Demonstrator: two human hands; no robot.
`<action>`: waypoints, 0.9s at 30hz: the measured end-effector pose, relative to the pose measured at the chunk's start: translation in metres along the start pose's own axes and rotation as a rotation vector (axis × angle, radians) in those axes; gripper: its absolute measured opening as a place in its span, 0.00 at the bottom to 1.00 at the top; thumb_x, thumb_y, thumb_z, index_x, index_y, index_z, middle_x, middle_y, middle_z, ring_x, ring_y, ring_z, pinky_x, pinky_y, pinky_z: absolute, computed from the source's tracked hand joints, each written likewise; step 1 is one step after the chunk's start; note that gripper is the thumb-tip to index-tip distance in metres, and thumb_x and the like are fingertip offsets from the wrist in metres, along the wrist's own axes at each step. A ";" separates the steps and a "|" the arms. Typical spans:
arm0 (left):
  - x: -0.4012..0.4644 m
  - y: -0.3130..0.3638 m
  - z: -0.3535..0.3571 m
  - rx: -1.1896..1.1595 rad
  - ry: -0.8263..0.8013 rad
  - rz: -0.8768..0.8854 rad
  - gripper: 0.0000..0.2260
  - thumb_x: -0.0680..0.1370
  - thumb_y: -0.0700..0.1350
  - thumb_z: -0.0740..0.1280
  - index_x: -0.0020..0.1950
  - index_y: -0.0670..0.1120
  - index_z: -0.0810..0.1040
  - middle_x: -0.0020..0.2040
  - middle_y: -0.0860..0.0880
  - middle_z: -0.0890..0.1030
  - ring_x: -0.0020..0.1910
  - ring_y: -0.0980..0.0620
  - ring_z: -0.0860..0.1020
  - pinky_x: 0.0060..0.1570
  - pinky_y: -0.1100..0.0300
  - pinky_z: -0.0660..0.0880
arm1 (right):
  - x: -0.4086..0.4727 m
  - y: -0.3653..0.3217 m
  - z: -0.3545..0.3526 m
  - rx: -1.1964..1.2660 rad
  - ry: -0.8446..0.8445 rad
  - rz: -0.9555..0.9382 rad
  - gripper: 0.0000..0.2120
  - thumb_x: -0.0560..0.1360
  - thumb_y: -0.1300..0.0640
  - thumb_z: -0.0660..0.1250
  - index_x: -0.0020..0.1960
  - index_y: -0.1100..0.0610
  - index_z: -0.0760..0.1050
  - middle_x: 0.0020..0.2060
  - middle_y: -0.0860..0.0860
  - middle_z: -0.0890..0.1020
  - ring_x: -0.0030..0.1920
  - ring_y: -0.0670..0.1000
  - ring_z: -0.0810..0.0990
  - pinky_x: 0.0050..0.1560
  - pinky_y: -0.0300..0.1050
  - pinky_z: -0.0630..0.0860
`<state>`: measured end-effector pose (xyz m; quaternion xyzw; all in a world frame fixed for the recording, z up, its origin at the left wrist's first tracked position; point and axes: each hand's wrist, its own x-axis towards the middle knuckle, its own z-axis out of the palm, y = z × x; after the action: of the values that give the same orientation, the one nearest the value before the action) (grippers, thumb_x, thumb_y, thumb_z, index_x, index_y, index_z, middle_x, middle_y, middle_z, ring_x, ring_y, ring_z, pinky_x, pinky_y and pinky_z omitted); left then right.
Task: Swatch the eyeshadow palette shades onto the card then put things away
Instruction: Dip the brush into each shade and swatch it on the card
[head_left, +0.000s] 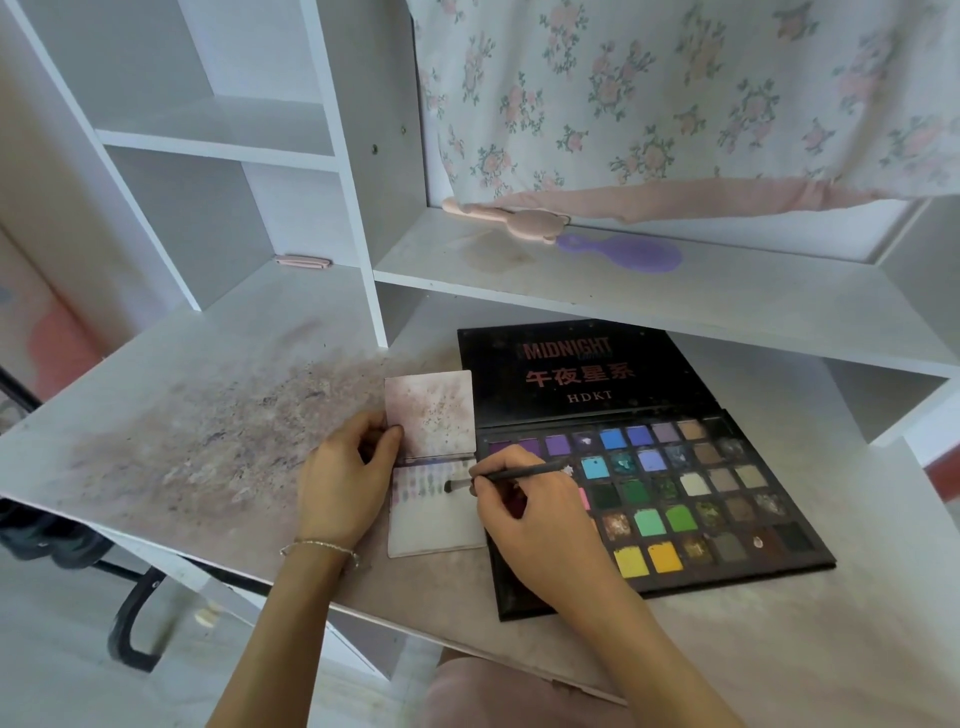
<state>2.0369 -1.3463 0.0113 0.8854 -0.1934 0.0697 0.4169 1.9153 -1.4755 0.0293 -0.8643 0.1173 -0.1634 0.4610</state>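
Note:
A large black eyeshadow palette (691, 483) lies open on the desk, its lid flat behind it and several coloured pans showing. To its left lies a small white folding card (439, 525), with rows of colour swatches near its top edge and a smudged upper flap (431, 410). My left hand (345, 478) rests on the card's left side, thumb and fingers pinching the flap's lower left corner. My right hand (524, 514) grips a thin black brush (498, 475), whose tip touches the card just right of the swatches. The hand covers the palette's left pans.
The white desk (208, 415) is stained with powder at left. A shelf (597, 280) above the palette holds a purple hairbrush (623, 252) and a pink bear-shaped tool (509, 218). Floral cloth (675, 93) hangs behind. A pink clip (304, 261) lies in the left cubby.

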 end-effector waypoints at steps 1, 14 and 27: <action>0.000 0.000 0.000 0.001 0.002 0.001 0.03 0.76 0.43 0.66 0.46 0.46 0.79 0.36 0.50 0.80 0.36 0.50 0.76 0.32 0.65 0.66 | 0.000 0.000 0.000 -0.004 -0.001 0.002 0.06 0.75 0.56 0.63 0.44 0.45 0.70 0.37 0.42 0.76 0.38 0.38 0.74 0.36 0.26 0.69; 0.000 0.000 0.000 0.000 0.001 -0.019 0.03 0.76 0.43 0.65 0.46 0.48 0.79 0.36 0.52 0.79 0.35 0.53 0.74 0.30 0.65 0.63 | -0.012 0.007 -0.018 0.164 0.242 -0.037 0.11 0.75 0.61 0.62 0.43 0.45 0.75 0.33 0.45 0.79 0.32 0.43 0.76 0.30 0.31 0.70; -0.003 0.008 0.000 -0.045 0.013 -0.083 0.05 0.76 0.43 0.65 0.49 0.46 0.80 0.39 0.51 0.79 0.41 0.48 0.77 0.39 0.57 0.72 | -0.032 0.052 -0.091 0.141 0.587 0.157 0.13 0.76 0.63 0.59 0.42 0.45 0.69 0.37 0.47 0.78 0.37 0.43 0.80 0.28 0.34 0.75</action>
<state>2.0308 -1.3497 0.0159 0.8826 -0.1552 0.0537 0.4405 1.8472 -1.5616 0.0277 -0.7344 0.3003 -0.3776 0.4773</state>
